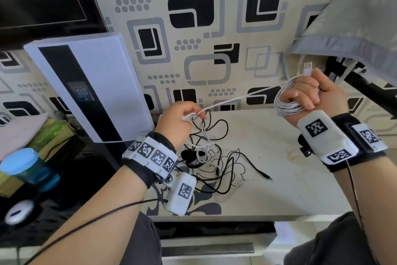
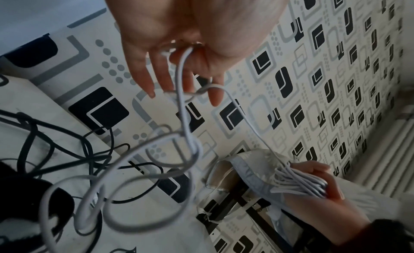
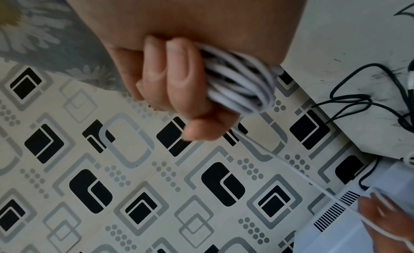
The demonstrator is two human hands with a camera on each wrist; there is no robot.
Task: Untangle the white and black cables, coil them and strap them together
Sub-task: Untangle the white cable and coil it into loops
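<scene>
My right hand (image 1: 309, 95) grips a coil of white cable (image 1: 286, 106), raised above the table's far right; its USB plug (image 1: 307, 67) sticks up past the thumb. In the right wrist view the fingers (image 3: 179, 76) curl round the white cable coil (image 3: 241, 83). A taut white strand (image 1: 236, 99) runs left to my left hand (image 1: 182, 120), which pinches it above the tangle. Loose white cable loops (image 2: 134, 161) hang below the left hand (image 2: 179, 65). The black cable (image 1: 217, 170) lies tangled on the table with the rest of the white one.
A white appliance with a black display strip (image 1: 86, 90) leans at the table's left. The cream table (image 1: 290, 189) has bare room on the right. A grey cloth (image 1: 354, 34) hangs at upper right over a black frame (image 1: 365, 84). A blue-lidded jar (image 1: 23, 168) stands at far left.
</scene>
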